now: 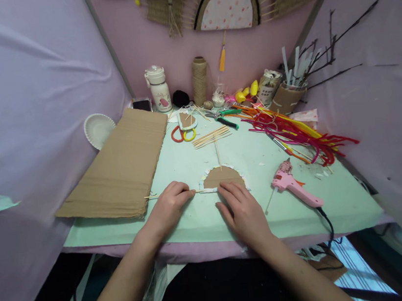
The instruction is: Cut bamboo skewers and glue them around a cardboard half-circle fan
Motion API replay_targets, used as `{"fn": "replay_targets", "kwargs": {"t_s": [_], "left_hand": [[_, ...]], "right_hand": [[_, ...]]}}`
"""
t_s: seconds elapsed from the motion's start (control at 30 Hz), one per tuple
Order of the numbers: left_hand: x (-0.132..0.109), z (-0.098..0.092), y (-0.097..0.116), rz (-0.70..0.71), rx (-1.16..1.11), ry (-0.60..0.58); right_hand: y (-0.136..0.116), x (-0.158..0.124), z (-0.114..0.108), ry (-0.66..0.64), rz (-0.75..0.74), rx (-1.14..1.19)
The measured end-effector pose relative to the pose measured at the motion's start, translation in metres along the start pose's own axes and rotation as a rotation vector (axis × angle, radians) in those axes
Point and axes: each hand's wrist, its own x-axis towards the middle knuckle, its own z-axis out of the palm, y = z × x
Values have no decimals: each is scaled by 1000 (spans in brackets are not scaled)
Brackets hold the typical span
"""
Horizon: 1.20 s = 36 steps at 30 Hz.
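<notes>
A brown cardboard half-circle (pixel 222 176) with a white scalloped edge lies on the pale green table (pixel 173 164). One thin wooden stick (pixel 218 153) runs up from its top. Another stick (pixel 155 196) lies along its flat lower edge and pokes out to the left. My left hand (pixel 169 206) has its fingers curled and pinched on this horizontal stick just left of the half-circle. My right hand (pixel 244 211) rests with fingers stretched flat, the fingertips pressing on the half-circle's lower edge.
A large cardboard sheet (pixel 121 166) lies at left, with a white paper plate (pixel 98 129) behind it. A pink glue gun (pixel 294 185) sits at right, cable over the table edge. Pipe cleaners (pixel 294 130), a stick bundle (pixel 211 137), scissors (pixel 183 134), twine spool (pixel 200 79) and a bottle (pixel 159 89) crowd the back.
</notes>
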Motion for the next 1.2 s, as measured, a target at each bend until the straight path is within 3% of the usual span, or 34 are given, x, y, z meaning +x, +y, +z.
{"fn": "replay_targets", "kwargs": {"t_s": [1.2], "left_hand": [[1, 1, -1, -11, -10, -4]], "right_hand": [[0, 0, 0, 2, -1, -6]]}}
